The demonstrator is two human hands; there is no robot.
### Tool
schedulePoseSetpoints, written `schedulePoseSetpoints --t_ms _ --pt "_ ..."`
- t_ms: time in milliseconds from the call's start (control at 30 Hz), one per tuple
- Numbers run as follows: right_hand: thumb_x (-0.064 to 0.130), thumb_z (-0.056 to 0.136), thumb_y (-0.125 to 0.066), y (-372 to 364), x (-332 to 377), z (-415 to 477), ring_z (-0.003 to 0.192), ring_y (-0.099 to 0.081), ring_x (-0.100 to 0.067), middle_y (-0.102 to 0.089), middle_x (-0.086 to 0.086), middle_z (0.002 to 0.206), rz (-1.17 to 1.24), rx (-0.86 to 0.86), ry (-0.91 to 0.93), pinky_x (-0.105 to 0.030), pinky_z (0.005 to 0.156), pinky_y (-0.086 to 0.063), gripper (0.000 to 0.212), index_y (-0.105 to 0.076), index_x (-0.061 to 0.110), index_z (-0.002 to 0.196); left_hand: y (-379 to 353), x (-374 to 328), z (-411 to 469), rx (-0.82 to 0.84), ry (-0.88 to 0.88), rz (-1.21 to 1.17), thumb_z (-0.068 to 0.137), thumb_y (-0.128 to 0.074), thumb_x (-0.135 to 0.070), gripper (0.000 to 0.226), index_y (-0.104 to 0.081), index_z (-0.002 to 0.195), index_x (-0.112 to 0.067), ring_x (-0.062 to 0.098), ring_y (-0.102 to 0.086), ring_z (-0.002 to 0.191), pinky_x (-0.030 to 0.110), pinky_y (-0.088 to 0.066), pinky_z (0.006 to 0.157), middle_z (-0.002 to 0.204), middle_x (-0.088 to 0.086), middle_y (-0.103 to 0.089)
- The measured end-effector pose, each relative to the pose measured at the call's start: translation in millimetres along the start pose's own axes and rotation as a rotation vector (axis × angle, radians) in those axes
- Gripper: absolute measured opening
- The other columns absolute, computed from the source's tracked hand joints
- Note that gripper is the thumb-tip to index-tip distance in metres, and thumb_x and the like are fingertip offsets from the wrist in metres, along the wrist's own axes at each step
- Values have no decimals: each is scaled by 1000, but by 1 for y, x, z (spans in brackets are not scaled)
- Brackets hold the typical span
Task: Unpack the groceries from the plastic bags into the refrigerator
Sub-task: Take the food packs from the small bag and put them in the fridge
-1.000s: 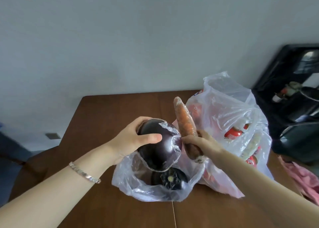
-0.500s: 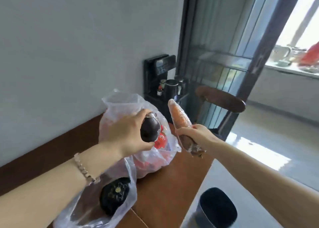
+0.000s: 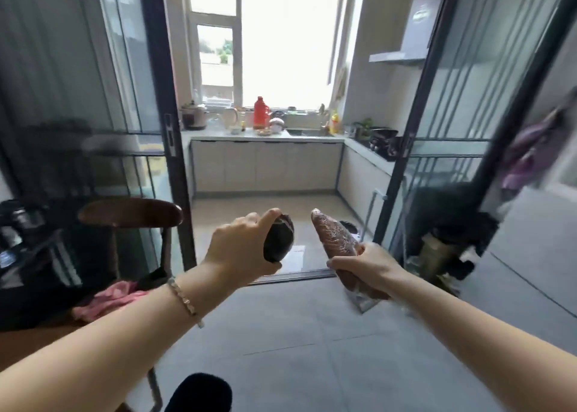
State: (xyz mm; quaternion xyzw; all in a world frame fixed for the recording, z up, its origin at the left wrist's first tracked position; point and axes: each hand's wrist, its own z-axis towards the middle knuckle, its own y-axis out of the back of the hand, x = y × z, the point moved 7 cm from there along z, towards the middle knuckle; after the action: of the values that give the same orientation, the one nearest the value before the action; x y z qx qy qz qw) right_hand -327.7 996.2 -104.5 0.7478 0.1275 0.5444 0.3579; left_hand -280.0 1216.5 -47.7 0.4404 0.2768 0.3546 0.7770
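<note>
My left hand (image 3: 239, 248) grips a dark purple eggplant (image 3: 279, 240) wrapped in clear film, held out at chest height. My right hand (image 3: 363, 266) is closed around the lower part of a carrot (image 3: 334, 235) wrapped in plastic, its tip pointing up and away. The two vegetables are side by side, a short gap between them. The plastic bags and the table are out of view. No refrigerator shows in this view.
Ahead is an open doorway between dark-framed glass sliding doors (image 3: 170, 137) into a kitchen with a counter (image 3: 265, 135) under a window. A wooden chair (image 3: 131, 215) with a pink cloth (image 3: 109, 299) stands at left. Grey tiled floor (image 3: 312, 349) lies ahead; dark clutter (image 3: 443, 249) sits at right.
The view has swung right, away from the table and bags toward the kitchen doorway. Both hands still hold the eggplant and carrot, carried along with the turn.
</note>
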Motion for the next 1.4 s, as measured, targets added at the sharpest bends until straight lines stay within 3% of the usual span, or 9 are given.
schedulePoseSetpoints --t_ms 267,400,500,667,800,967,1133,1267,1400 --pt "59 51 -71 249 -135 44 75 -63 -15 -66 4 86 -170 -321 -194 -29 69 -52 61 -55 23 96 -91 -225 186 9 -222 -189 64 -73 -47 77 -39 131 -29 20 -60 99 30 -44 78 117 -4 -60" --pt "61 51 -71 351 -184 72 71 -60 -17 -62 4 84 -261 -481 -300 -25 60 -45 62 -53 23 97 -122 -319 267 -9 -313 -319 63 -74 -45 72 -42 124 -27 22 -60 95 33 -45 75 110 -1 -62" --pt "60 51 -70 411 -218 98 73 -58 -17 -58 2 86 -258 -579 -378 -28 65 -50 65 -46 21 98 -147 -381 324 -37 -396 -356 64 -75 -44 76 -38 128 -27 24 -57 99 38 -45 82 113 2 -59" --pt "60 53 -68 503 -265 142 63 -54 -10 -53 7 74 -229 -711 -487 -23 47 -36 65 -47 21 101 -182 -479 428 -88 -553 -428 66 -76 -41 81 -34 134 -26 24 -52 111 40 -40 91 120 3 -55" --pt "60 52 -71 584 -292 181 73 -59 -13 -60 4 86 -182 -820 -523 -25 54 -43 84 -51 13 118 -193 -559 513 -154 -713 -473 70 -72 -38 76 -35 135 -26 24 -50 112 39 -38 93 122 2 -53" --pt "64 53 -71 677 -320 218 87 -60 -20 -61 3 101 -198 -983 -542 -33 76 -53 91 -46 15 126 -203 -657 592 -277 -844 -562 71 -74 -26 71 -41 134 -21 29 -48 112 43 -34 99 124 6 -51" --pt "59 53 -73 771 -348 256 70 -60 -13 -61 7 81 -255 -1093 -570 -24 57 -47 66 -53 23 105 -225 -754 661 -334 -882 -620 72 -71 -26 69 -38 133 -25 28 -46 112 41 -32 98 124 4 -49" --pt "55 48 -73 852 -368 285 70 -66 -18 -67 -1 83 -274 -1177 -542 -27 59 -52 69 -60 17 104 -229 -826 717 -432 -882 -705 70 -71 -23 69 -40 132 -23 29 -47 110 42 -33 96 122 6 -50" --pt "51 53 -77 936 -369 299 62 -59 -9 -63 6 83 -349 -1306 -527 -22 51 -42 74 -50 16 112 -215 -896 774 -574 -939 -680 69 -73 -21 72 -40 134 -20 32 -48 108 41 -33 95 121 8 -51"
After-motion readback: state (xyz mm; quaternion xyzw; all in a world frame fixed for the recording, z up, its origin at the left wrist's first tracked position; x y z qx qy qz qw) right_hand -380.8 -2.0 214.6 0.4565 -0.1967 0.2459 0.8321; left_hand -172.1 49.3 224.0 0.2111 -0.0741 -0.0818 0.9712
